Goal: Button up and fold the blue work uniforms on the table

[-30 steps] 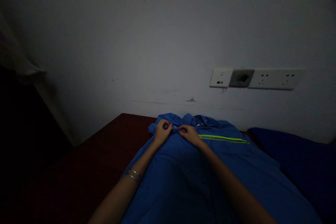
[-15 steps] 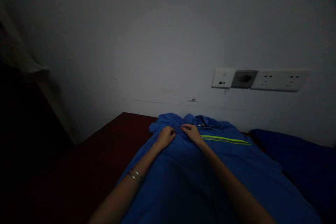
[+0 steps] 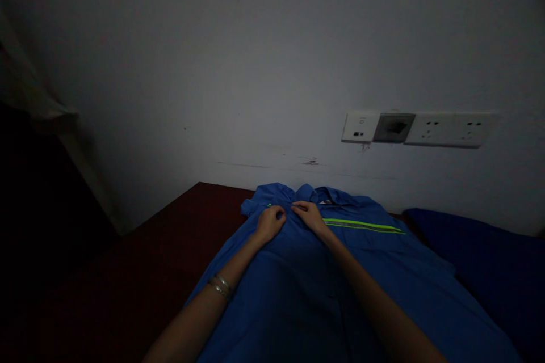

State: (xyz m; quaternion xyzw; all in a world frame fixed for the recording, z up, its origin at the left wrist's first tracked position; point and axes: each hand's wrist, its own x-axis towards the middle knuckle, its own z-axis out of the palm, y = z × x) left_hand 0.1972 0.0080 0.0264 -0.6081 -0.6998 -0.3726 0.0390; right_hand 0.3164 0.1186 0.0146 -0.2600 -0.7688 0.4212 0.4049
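Observation:
A blue work shirt [image 3: 293, 278] with a yellow-green reflective stripe lies spread on the dark red tabletop, its collar toward the wall. Below the collar, my left hand [image 3: 271, 223] rests on the shirt front with thumb and fingertips curled together in a pinch. My right hand [image 3: 309, 214] is just to its right, fingers pinched on the cloth near the front opening. A small gap separates the two hands. Dim light hides the fine detail between the fingertips, and whatever the left fingertips hold is too small to make out.
A darker blue folded cloth [image 3: 477, 244] lies at the right. The dark red tabletop [image 3: 170, 238] shows at the left. Behind it rises a pale wall [image 3: 238, 68] with a row of sockets [image 3: 443, 129]. A dark piece of furniture [image 3: 42, 193] stands at far left.
My left fingertips have come slightly away from the front opening. My right hand stays almost in place, still pinching the cloth.

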